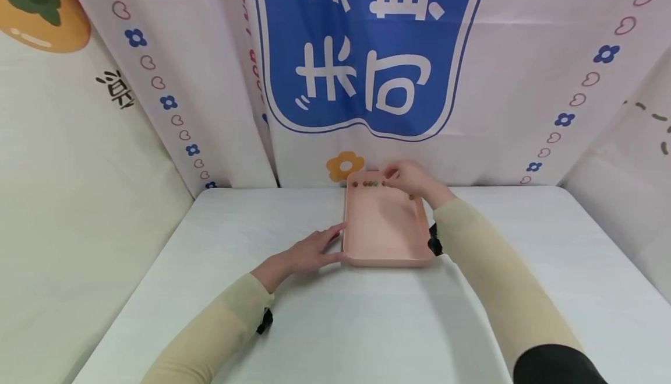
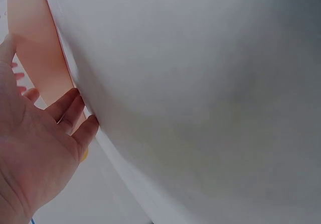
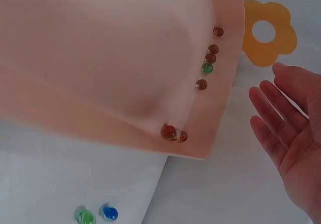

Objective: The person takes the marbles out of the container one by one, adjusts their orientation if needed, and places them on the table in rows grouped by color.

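Note:
A pink rectangular tray (image 1: 385, 229) lies on the white table, its far end at the curtain. Several small glass marbles (image 1: 368, 184), mostly brown with one green (image 3: 206, 68), lie along the tray's far wall (image 3: 228, 58), and two brown ones (image 3: 173, 132) sit in its corner. My left hand (image 1: 317, 249) is open and its straight fingers (image 2: 75, 111) touch the tray's near left side (image 2: 37, 43). Beside the tray's far right corner my right hand (image 1: 410, 177) is open with straight fingers (image 3: 273, 116) and holds nothing.
A green marble (image 3: 85, 215) and a blue marble (image 3: 109, 213) lie on the white tablecloth (image 1: 335, 314) outside the tray. A printed curtain (image 1: 367, 63) hangs right behind the tray, with cloth walls on both sides of the table.

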### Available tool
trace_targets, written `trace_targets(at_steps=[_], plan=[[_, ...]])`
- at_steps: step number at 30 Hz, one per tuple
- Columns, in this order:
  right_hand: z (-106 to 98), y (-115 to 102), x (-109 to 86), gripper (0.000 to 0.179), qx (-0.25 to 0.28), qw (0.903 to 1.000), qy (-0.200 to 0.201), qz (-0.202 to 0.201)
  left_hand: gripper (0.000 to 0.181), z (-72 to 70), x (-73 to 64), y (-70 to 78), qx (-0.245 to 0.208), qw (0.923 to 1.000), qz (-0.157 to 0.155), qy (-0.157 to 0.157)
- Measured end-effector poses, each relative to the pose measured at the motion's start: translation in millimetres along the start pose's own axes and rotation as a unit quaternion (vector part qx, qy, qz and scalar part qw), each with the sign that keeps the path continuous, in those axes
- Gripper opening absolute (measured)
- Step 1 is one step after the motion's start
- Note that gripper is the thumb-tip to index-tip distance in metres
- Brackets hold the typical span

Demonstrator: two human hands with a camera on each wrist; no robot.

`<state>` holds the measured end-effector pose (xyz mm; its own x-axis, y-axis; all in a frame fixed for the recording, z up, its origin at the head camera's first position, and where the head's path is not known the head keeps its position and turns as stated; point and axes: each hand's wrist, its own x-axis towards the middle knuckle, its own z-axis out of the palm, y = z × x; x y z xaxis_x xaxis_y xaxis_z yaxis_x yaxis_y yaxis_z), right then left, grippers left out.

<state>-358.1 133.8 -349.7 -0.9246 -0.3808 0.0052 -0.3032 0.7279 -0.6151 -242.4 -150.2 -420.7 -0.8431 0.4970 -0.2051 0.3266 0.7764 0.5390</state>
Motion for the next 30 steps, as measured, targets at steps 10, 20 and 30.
trace_targets(at_steps=[10,20,30], plan=[[29,8,29.5,0.034,0.008,0.9998,0.017,-0.009,0.082,-0.8,0.2,-4.2,-0.001,1.0,0.004,0.001],[42,17,36.4,0.046,0.041,0.9984,-0.031,0.024,0.081,-2.8,1.1,-0.1,-0.003,0.9999,0.014,0.001],[55,23,38.7,0.048,0.084,0.9935,-0.048,0.059,0.082,-2.8,0.6,-0.6,-0.004,1.0,0.006,-0.004]])
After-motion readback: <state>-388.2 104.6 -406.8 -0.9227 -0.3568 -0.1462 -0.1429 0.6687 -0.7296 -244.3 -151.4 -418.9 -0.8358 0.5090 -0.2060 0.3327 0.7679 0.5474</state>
